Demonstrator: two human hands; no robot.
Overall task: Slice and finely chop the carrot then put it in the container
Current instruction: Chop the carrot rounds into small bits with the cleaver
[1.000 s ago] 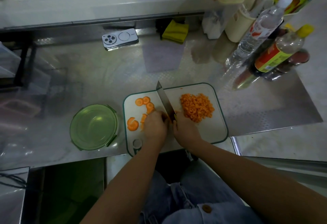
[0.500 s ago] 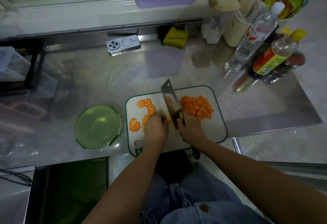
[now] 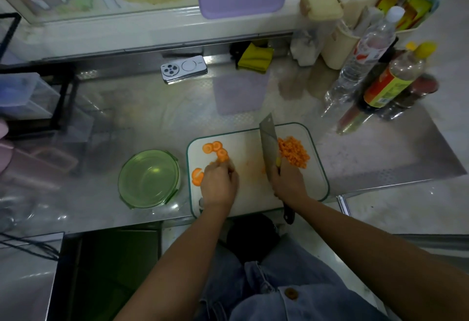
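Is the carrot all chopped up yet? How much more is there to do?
Not yet. Done: a pile of chopped bits lies on the right of the board. In hand: the right hand grips the knife beside that pile, and the left hand is at the slices, its grip blurred. Left: those round slices need chopping, and the green container holds nothing yet.

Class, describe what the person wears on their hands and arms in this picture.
The left hand and right hand are bare: no gloves, and no rings or watch that I can make out. The forearms show no sleeves. Lower down is blue denim clothing with a brown button.
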